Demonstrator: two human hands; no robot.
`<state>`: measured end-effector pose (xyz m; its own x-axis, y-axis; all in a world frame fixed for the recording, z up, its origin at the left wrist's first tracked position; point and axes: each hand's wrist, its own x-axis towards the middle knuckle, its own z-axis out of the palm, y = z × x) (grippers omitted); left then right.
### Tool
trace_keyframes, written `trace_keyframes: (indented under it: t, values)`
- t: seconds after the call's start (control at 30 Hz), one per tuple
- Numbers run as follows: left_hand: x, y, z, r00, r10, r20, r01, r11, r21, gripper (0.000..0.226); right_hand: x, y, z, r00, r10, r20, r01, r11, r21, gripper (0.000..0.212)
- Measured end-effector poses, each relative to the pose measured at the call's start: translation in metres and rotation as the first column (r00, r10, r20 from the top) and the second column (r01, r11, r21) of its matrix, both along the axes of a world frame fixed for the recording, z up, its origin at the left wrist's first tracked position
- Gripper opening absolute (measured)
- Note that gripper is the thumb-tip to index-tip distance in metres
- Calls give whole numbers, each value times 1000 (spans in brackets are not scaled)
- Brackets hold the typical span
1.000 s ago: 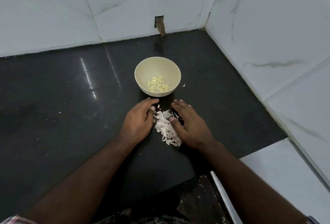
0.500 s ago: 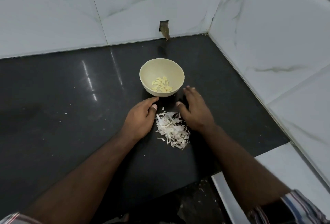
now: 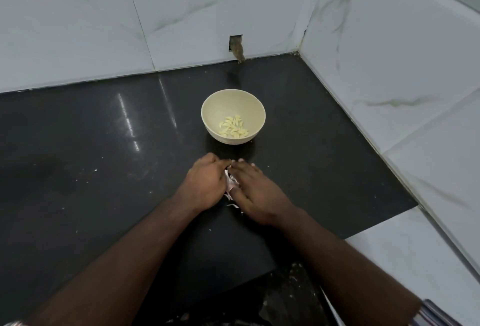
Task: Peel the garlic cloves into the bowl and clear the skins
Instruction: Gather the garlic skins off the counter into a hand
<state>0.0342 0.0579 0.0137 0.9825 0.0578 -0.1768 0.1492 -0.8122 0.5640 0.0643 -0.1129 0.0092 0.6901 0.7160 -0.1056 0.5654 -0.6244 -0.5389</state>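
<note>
- A home kitchen corner, by the look of it.
- Polished black stone worktop [image 3: 104,169] meets white marble-look wall tiles [image 3: 181,14] on two sides.
- A cream bowl [image 3: 215,107] holding peeled garlic cloves [image 3: 233,125] stands on the worktop.

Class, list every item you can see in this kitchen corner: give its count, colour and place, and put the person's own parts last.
bowl: one, cream, on the counter beyond the hands.
peeled garlic cloves: a small heap, pale yellow, in the bowl.
garlic skins: one pile, white, gathered between the hands.
counter: one, glossy black, with white specks.
wall tiles: several, white marble, behind and to the right.
wall hole: one, dark, at the back wall's base.
left hand: fingers curved against the skins.
right hand: fingers curved against the skins.
</note>
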Motion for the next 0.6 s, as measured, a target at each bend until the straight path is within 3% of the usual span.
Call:
trace_keyframes:
  t: [0.13, 0.2, 0.3, 0.4, 0.5, 0.6]
  values:
    - [-7, 4, 12, 995, -84, -51, 82, 996, -45, 45, -9, -18, 17, 995, -86, -52, 91, 992, 88, 53]
    - [-8, 14, 19, 985, -127, -120, 118, 990, -75, 61, -5, -29, 29, 992, -119, -33, 122, 989, 85, 59]
    - [-8, 29, 27, 946, -195, -259, 165, 977, -136, 97, 1, -52, 42, 982, -188, -26, 182, 972, -147, 86]
    - [-6, 24, 29, 922, -228, -314, 233, 972, -23, 120, -6, -59, 42, 965, -246, -93, 193, 902, -386, 116]
    - [0, 9, 25, 916, -230, -328, 283, 951, 126, 129, -9, -46, 35, 965, -244, -92, 185, 888, -421, 120]
    - [8, 1, 22, 916, -233, -326, 294, 944, 151, 126, -1, -35, 35, 965, -247, -91, 190, 893, -408, 111]
